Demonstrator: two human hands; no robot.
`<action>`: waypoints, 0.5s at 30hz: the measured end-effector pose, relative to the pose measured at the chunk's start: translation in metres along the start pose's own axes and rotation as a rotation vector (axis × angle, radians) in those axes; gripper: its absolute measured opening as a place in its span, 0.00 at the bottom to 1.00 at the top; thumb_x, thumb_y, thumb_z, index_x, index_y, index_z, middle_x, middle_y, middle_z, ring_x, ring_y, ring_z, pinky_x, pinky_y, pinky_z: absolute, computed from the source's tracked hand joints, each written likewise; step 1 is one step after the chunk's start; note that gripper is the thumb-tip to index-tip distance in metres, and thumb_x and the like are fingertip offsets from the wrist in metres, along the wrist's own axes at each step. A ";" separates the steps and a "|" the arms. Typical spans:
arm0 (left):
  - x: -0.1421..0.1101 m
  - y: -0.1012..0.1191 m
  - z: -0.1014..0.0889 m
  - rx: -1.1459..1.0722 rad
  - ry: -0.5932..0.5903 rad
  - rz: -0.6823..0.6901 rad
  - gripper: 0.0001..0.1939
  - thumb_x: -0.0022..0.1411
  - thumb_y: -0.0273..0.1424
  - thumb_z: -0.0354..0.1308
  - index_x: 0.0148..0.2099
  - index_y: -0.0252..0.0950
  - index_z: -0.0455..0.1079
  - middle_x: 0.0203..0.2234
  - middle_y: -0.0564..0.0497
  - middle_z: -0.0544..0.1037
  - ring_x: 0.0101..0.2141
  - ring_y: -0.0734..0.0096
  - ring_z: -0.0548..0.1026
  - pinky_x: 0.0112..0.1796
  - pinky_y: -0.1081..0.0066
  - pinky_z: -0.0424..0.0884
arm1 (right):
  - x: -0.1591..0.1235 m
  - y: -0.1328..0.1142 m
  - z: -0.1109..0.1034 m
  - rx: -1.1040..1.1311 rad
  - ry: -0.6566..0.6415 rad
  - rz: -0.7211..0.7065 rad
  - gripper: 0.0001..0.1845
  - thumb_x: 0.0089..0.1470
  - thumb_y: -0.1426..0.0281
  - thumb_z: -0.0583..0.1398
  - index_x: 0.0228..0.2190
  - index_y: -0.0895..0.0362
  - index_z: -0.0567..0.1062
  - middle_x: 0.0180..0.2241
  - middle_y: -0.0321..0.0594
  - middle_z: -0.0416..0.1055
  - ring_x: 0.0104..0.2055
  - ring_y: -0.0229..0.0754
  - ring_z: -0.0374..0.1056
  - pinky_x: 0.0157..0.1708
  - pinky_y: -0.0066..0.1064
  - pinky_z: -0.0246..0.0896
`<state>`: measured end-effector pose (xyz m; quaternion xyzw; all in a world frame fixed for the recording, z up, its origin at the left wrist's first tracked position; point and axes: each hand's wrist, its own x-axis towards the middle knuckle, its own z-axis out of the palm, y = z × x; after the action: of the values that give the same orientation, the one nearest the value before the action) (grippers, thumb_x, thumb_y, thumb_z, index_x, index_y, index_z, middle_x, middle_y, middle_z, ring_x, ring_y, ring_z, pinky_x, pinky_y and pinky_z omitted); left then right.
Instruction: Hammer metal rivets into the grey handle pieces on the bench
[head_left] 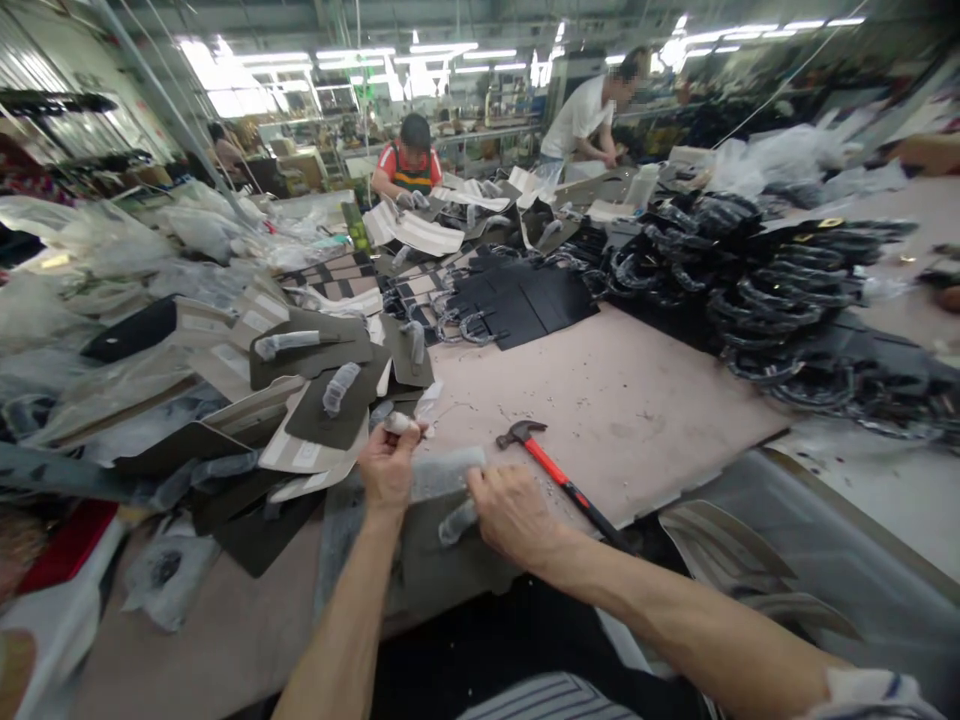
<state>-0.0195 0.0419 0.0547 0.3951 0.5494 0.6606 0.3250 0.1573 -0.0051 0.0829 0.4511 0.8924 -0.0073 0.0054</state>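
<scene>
Left hand (388,468) pinches a white piece (399,423); right hand (514,508) curls over a dark panel (442,565), its grip unclear. Keeping it flat likely helps.

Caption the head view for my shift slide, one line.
Left hand holding a small white item, right hand at a wrapped handle, claw hammer lying on the table.

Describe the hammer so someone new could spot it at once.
On the pinkish worktable, look nearer the camera than the flat black panels. The hammer lies just beyond the right hand, its dark claw head toward the left. Its bright red-and-black handle sets it apart from the dull grey-green panels nearby.
</scene>
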 end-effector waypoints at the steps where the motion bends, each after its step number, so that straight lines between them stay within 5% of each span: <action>1: 0.001 0.017 -0.005 0.058 -0.011 0.066 0.13 0.54 0.36 0.66 0.38 0.32 0.75 0.31 0.49 0.81 0.33 0.69 0.79 0.39 0.71 0.75 | 0.000 0.001 -0.005 0.016 -0.042 0.061 0.10 0.55 0.76 0.54 0.40 0.61 0.69 0.31 0.49 0.71 0.33 0.49 0.68 0.35 0.38 0.57; 4: -0.003 0.048 -0.015 0.179 -0.066 0.167 0.12 0.55 0.35 0.66 0.40 0.33 0.75 0.32 0.49 0.82 0.34 0.68 0.79 0.39 0.71 0.74 | -0.002 0.003 -0.010 0.105 -0.131 0.237 0.14 0.60 0.68 0.54 0.46 0.61 0.67 0.31 0.49 0.74 0.33 0.50 0.72 0.32 0.36 0.59; 6: -0.013 0.043 -0.014 0.211 -0.109 0.151 0.11 0.56 0.34 0.65 0.40 0.34 0.75 0.32 0.50 0.81 0.34 0.68 0.79 0.38 0.72 0.74 | -0.005 0.001 -0.003 0.177 -0.134 0.342 0.17 0.61 0.60 0.54 0.46 0.59 0.67 0.33 0.49 0.75 0.35 0.51 0.74 0.33 0.35 0.60; 15: -0.039 -0.056 0.013 0.100 -0.275 -0.090 0.10 0.56 0.33 0.62 0.40 0.35 0.73 0.31 0.50 0.81 0.34 0.68 0.78 0.38 0.72 0.73 | -0.011 -0.015 0.036 0.474 -0.098 0.456 0.15 0.65 0.61 0.51 0.46 0.57 0.67 0.35 0.46 0.76 0.39 0.48 0.74 0.35 0.32 0.58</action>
<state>0.0098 0.0249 -0.0055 0.4724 0.5491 0.5568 0.4066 0.1520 -0.0240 0.0468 0.6270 0.7408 -0.2348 -0.0553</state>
